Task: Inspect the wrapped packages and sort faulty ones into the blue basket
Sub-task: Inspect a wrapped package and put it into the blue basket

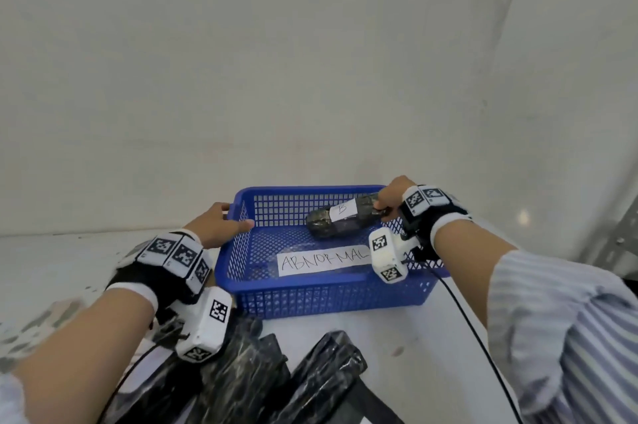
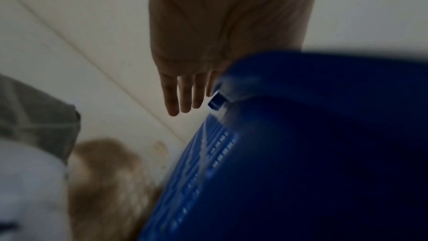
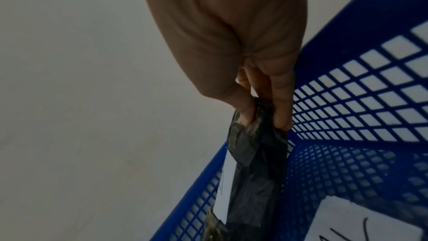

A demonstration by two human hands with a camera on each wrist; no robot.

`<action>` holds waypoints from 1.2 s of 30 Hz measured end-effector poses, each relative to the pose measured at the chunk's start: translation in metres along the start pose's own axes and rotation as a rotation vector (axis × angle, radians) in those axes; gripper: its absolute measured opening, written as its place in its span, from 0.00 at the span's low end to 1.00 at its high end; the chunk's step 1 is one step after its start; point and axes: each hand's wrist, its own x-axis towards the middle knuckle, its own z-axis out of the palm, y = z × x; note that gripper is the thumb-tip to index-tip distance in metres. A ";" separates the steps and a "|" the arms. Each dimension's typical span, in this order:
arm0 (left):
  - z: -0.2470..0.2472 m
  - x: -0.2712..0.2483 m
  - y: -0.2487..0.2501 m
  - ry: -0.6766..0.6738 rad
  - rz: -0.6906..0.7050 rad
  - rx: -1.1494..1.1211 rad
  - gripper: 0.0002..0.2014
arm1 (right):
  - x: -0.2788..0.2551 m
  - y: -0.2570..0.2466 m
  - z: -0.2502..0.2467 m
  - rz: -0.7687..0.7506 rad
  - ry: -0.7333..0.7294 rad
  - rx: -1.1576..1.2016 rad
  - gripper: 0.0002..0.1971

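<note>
The blue basket (image 1: 328, 299) stands on the white table with a paper label reading ABNORMAL (image 1: 322, 261) inside it. A black wrapped package (image 1: 324, 223) with a white tag marked B (image 1: 342, 209) hangs tilted inside the basket, its lower end near the floor. My right hand (image 1: 379, 204) pinches the package's upper end at the back right corner. In the right wrist view the thumb and fingers (image 3: 282, 116) squeeze the crumpled wrap (image 3: 257, 162) above the basket wall (image 3: 370, 98). My left hand (image 1: 231, 218) rests on the basket's left rim, its fingers (image 2: 183, 96) straight beside the basket's corner (image 2: 301, 135).
Several black wrapped packages (image 1: 241, 372) lie in a pile at the table's near edge, in front of the basket. A black cable (image 1: 476, 330) runs from my right wrist across the table. A plain wall rises right behind the basket. A metal bracket (image 1: 618, 244) stands at far right.
</note>
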 end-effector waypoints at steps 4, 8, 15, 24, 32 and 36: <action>0.011 0.007 -0.005 -0.019 0.014 -0.094 0.31 | 0.028 0.011 -0.001 -0.020 0.029 0.123 0.20; 0.012 0.008 -0.007 -0.006 0.035 -0.050 0.28 | 0.048 0.007 0.009 0.095 0.102 -0.077 0.09; 0.014 0.008 -0.006 0.004 0.048 0.018 0.26 | 0.055 0.003 0.033 0.101 0.054 -0.271 0.12; 0.012 0.004 -0.003 -0.008 0.053 0.037 0.26 | 0.055 0.003 0.035 0.035 0.113 -0.396 0.14; 0.014 -0.002 0.001 0.006 0.052 -0.004 0.25 | 0.048 0.001 0.026 -0.017 0.070 -0.482 0.16; 0.014 -0.003 0.001 0.007 0.050 -0.031 0.25 | 0.045 0.008 0.024 -0.020 0.041 -0.422 0.12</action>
